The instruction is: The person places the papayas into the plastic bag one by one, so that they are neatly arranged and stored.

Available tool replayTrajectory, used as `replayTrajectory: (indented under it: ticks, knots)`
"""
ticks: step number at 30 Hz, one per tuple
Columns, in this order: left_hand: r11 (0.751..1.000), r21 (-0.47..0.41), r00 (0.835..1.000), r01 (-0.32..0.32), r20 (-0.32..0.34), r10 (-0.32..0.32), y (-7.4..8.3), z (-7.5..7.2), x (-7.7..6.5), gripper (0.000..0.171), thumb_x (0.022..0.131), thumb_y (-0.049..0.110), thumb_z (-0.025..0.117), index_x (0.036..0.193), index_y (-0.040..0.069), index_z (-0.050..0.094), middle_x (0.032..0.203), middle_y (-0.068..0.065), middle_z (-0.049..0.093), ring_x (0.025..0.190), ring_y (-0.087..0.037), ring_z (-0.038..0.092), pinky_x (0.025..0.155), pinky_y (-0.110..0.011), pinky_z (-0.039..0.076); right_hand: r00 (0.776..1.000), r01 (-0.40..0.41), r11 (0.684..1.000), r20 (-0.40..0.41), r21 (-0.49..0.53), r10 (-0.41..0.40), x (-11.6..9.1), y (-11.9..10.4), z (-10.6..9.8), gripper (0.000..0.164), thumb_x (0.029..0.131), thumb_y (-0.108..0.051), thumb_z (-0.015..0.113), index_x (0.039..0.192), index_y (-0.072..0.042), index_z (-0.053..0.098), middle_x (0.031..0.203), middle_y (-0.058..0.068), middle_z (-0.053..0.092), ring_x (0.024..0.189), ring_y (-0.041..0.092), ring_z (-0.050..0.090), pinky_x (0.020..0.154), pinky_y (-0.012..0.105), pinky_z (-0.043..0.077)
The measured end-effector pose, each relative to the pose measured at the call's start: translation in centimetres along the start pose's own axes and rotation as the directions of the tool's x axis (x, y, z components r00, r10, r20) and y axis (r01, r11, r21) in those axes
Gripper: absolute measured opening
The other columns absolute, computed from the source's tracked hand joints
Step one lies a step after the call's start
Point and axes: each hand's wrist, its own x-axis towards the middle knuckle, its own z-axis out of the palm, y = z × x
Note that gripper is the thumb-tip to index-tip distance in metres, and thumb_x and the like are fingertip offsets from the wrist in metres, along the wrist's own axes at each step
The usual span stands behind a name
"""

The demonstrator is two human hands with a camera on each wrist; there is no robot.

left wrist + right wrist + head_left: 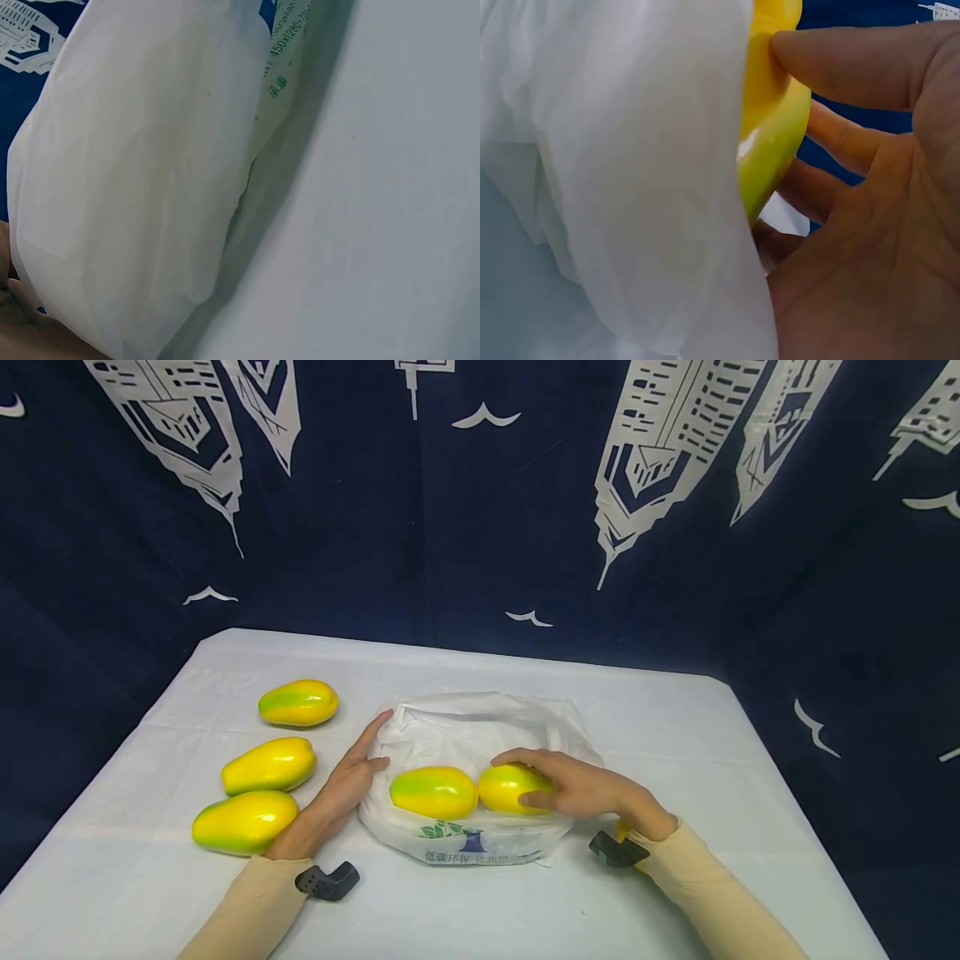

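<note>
A white plastic bag (487,843) with green and blue print lies on the table, its mouth gaping. Two yellow-green papayas (434,792) sit side by side at the bag's opening. My right hand (581,783) holds the right papaya (510,788), thumb on the near side and fingers over the far side; the right wrist view shows this papaya (776,142) partly behind the bag's film. Against the bag's left side rests my left hand (351,781), index finger and thumb spread along its edge. Its other fingers are hidden.
Left of the bag, three more papayas (298,703) lie in a rough column, the nearest papaya (244,822) close beside my left forearm. A white cloth covers the table (660,727). Behind it hangs a dark blue curtain (480,527) with white building prints.
</note>
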Motion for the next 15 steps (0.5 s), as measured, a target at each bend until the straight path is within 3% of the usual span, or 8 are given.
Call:
replayTrajectory:
  ticks: [10,15]
  knots:
    - [1.0,-0.004,1.0,-0.005,0.002,0.005,-0.12,-0.04,0.12,0.069,0.102,0.009,0.037,0.159,0.041,0.017,0.17,0.008,0.002,0.157,-0.02,-0.004,0.126,-0.054,-0.005,0.993,0.092,0.995,0.067,0.043,-0.094,0.19,0.22,-0.21,0.052,0.097,-0.011,0.062,0.147,-0.019,0.049,0.146,-0.004,0.051,0.133,0.019,0.048,0.117,0.047,0.037]
    - [1.0,-0.005,1.0,-0.005,0.002,0.005,-0.17,-0.03,0.16,0.069,0.102,0.008,0.036,0.159,0.041,0.017,0.17,0.007,0.002,0.157,-0.02,-0.004,0.126,-0.053,-0.005,0.995,0.045,0.998,0.09,0.047,-0.049,-0.03,0.17,-0.4,0.054,0.097,-0.014,0.062,0.148,-0.022,0.047,0.147,-0.006,0.051,0.133,0.018,0.048,0.117,0.048,0.038]
